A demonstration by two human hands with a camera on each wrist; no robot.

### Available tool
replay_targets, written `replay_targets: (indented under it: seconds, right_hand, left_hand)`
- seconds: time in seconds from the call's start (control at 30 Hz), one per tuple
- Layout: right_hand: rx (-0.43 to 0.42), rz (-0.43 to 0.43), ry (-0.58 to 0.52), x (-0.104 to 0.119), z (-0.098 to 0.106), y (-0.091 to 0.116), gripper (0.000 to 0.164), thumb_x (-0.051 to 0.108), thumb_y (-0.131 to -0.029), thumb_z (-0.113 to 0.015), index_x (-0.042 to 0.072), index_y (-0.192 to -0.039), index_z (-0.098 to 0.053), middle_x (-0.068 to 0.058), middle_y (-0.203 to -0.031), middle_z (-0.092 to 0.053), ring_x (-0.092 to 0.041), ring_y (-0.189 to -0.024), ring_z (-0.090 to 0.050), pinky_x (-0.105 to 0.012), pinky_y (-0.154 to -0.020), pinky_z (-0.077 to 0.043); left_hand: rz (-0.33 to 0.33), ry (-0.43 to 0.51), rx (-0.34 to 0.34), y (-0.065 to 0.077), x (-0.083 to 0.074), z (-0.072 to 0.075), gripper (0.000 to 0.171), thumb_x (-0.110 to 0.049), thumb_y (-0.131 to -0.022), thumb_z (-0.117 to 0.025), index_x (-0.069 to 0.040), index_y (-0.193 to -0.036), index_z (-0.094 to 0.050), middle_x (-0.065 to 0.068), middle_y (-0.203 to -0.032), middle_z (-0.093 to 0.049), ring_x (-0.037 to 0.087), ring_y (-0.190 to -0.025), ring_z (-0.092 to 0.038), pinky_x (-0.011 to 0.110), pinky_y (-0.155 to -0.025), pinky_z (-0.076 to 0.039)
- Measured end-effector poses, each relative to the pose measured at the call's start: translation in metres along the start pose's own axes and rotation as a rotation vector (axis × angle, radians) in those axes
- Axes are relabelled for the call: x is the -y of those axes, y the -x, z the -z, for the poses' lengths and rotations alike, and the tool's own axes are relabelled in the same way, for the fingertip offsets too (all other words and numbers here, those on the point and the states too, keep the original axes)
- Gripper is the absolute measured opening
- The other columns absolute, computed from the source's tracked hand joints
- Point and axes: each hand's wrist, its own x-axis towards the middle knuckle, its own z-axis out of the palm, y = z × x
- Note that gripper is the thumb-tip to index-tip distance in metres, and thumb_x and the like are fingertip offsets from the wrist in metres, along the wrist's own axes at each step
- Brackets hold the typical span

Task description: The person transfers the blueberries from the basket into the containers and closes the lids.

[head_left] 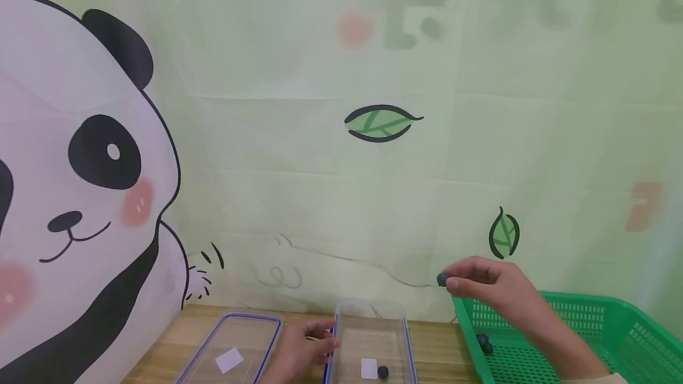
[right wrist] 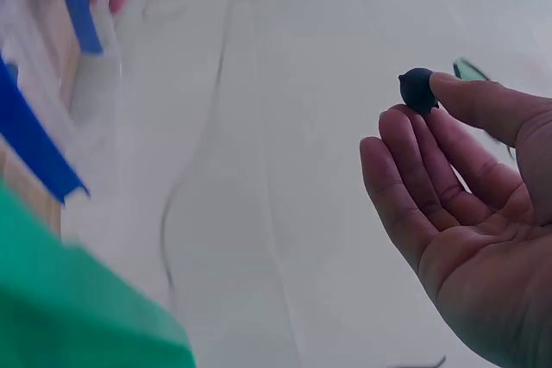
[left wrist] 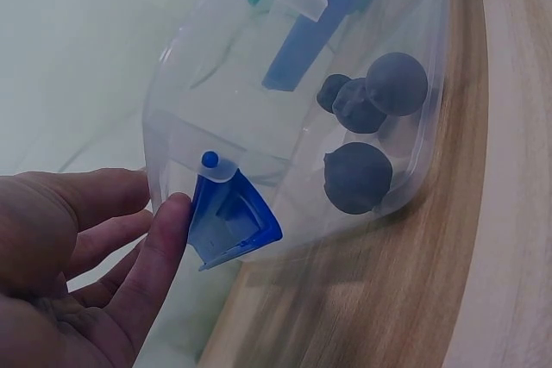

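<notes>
My right hand [head_left: 498,289] pinches a blueberry [head_left: 442,279] between thumb and fingertips, above the left rim of the green basket [head_left: 469,336]. In the right wrist view the same dark, round blueberry [right wrist: 417,90] shows at the fingertips. My left hand [head_left: 301,348] touches the left side of a clear plastic box [head_left: 373,336] with its fingertips, by a blue clip [left wrist: 228,221] in the left wrist view. Several blueberries [left wrist: 358,178] lie inside this box. More blueberries [head_left: 484,344] rest in the basket's left part.
A clear lid with a blue seal [head_left: 235,316] and a white label [head_left: 229,360] lies left of the box. All stand on a wooden table [head_left: 434,348]. Behind it hangs a pale green cloth [head_left: 299,147] printed with a panda [head_left: 101,153].
</notes>
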Motion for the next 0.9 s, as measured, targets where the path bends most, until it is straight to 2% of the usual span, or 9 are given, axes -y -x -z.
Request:
replay_targets:
  seconds: [0.3,0.47,0.57,0.63,0.77,0.9]
  right_hand:
    - [0.053,0.028,-0.121,0.0,-0.046,0.008,0.031,0.03,-0.099,-0.078,0.006,-0.119,-0.076,-0.006,-0.109,-0.077,-0.024,-0.103,-0.071,-0.033,-0.089,-0.061]
    - [0.123,0.052,-0.159,-0.007,-0.071,0.01,0.028,0.026,-0.1,-0.077,0.004,-0.117,-0.077,-0.007,-0.109,-0.077,-0.025,-0.1,-0.071,-0.03,-0.085,-0.062]
    - [0.172,0.072,-0.197,-0.011,-0.084,0.01,0.027,0.022,-0.101,-0.076,0.001,-0.116,-0.076,-0.009,-0.108,-0.077,-0.027,-0.099,-0.071,-0.032,-0.085,-0.062]
    - [0.202,0.049,-0.217,-0.014,-0.091,0.01,0.027,0.023,-0.101,-0.076,0.001,-0.116,-0.076,-0.008,-0.108,-0.077,-0.026,-0.099,-0.071,-0.034,-0.087,-0.062]
    - [0.245,-0.002,-0.204,-0.021,-0.105,0.008,0.025,0.024,-0.101,-0.076,0.003,-0.114,-0.077,-0.006,-0.105,-0.077,-0.023,-0.097,-0.069,-0.038,-0.088,-0.063]
    - [0.284,-0.009,-0.171,-0.03,-0.118,0.005,0.018,0.017,-0.1,-0.077,0.003,-0.111,-0.077,-0.005,-0.102,-0.076,-0.022,-0.094,-0.068,-0.04,-0.087,-0.063]
  left_hand:
    - [-0.003,0.006,0.004,0.0,0.0,0.0,0.035,0.01,-0.09,-0.078,0.013,-0.124,-0.07,0.006,-0.092,-0.069,0.016,-0.081,-0.072,0.035,-0.072,-0.068]
    - [0.005,0.014,0.011,-0.001,0.0,0.0,0.036,0.01,-0.09,-0.078,0.014,-0.125,-0.069,0.006,-0.091,-0.069,0.016,-0.081,-0.071,0.034,-0.072,-0.068]
    - [-0.009,0.014,0.019,0.0,0.0,0.001,0.036,0.01,-0.09,-0.078,0.014,-0.125,-0.069,0.006,-0.091,-0.069,0.016,-0.081,-0.071,0.035,-0.072,-0.068]
    - [-0.014,0.014,0.021,0.0,0.0,0.001,0.036,0.01,-0.09,-0.078,0.015,-0.125,-0.069,0.006,-0.091,-0.069,0.017,-0.081,-0.071,0.035,-0.072,-0.068]
    - [-0.006,0.008,0.019,0.0,-0.001,0.001,0.036,0.01,-0.09,-0.078,0.014,-0.125,-0.069,0.006,-0.092,-0.069,0.017,-0.081,-0.072,0.035,-0.072,-0.068]
    - [0.002,0.003,0.015,0.0,-0.002,0.001,0.036,0.009,-0.09,-0.078,0.014,-0.125,-0.069,0.006,-0.092,-0.069,0.018,-0.082,-0.072,0.035,-0.072,-0.068]
